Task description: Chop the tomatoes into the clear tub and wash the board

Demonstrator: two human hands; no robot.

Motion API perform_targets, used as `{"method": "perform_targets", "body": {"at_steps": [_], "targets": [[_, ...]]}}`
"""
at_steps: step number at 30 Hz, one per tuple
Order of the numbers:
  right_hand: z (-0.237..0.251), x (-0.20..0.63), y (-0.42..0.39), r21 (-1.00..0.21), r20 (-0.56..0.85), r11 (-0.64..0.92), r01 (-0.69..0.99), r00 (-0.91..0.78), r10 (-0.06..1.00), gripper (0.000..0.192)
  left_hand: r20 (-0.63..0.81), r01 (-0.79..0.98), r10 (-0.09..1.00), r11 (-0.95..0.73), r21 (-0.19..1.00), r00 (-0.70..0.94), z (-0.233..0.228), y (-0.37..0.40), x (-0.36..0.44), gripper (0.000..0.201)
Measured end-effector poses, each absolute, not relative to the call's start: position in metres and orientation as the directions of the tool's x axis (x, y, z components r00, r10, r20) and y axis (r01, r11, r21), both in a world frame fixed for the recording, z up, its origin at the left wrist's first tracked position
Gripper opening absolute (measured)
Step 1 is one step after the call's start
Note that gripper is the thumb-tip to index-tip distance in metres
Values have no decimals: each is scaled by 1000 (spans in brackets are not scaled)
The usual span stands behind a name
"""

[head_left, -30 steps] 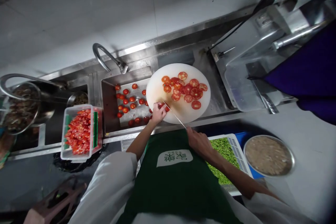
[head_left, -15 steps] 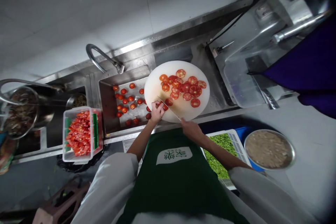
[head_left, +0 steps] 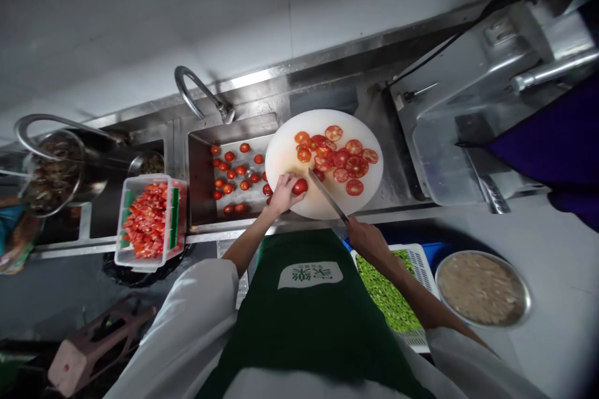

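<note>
And here's the red tomato (head_left: pixel 300 186), out at eight o'clock on the white cutting board (head_left: pixel 281 153), pinched at its left flank by the left hand (head_left: pixel 286 193)! Light, I'd call it, firm in the skin but soft underneath, and that gloss says slippery. The smart hold is round the sides, fingertips tucked back, with no hard squeeze, for the flesh would bruise and leak.

Just beside it, apart from the fruit, lies the knife (head_left: pixel 328 194), its tip aimed at ten o'clock. The right hand (head_left: pixel 367 238) is wrapped tight on the handle; a stiff tool, that, best gripped right there, well behind the edge.

Across to two o'clock, tomato slices (head_left: pixel 354 187) overlap in a wet, floppy spread, surely easy to tear. At nine o'clock, whole tomatoes (head_left: pixel 241 170) dot the sink (head_left: pixel 199 168); beyond them, a clear plastic tub (head_left: pixel 139 263) of diced tomato (head_left: pixel 147 218). Down at five, a white basket (head_left: pixel 423 271) of chopped greens (head_left: pixel 386 293)!

What can't we see? Fingers mask the tomato's left side, so whole or cut, no telling. Whether the knife tip meets the board, unclear. The greens are part-covered by the forearm, the far-left pot's (head_left: pixel 88 177) contents are murky, and purple fabric (head_left: pixel 552 143) runs out of frame at three o'clock
</note>
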State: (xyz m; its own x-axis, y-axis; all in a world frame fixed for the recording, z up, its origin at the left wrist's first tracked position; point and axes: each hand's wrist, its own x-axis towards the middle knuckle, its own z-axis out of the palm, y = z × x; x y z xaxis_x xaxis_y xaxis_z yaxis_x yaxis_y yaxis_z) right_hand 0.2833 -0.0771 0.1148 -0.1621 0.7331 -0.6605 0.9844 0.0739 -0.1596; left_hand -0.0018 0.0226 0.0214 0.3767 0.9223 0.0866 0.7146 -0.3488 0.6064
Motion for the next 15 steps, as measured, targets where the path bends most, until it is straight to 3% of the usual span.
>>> {"method": "perform_targets", "body": {"at_steps": [3,9,15], "targets": [[127,280,-87,-164,-661,116,980,-196,724,34,151,719,927,-362,593,342,17,15,0,15],[144,252,-80,-164,-648,181,970,-244,722,30,119,726,908,-394,564,401,15,13,2,21],[136,224,-48,-194,-642,158,968,-247,726,30,162,688,912,-393,610,377,14,14,1,20]]}}
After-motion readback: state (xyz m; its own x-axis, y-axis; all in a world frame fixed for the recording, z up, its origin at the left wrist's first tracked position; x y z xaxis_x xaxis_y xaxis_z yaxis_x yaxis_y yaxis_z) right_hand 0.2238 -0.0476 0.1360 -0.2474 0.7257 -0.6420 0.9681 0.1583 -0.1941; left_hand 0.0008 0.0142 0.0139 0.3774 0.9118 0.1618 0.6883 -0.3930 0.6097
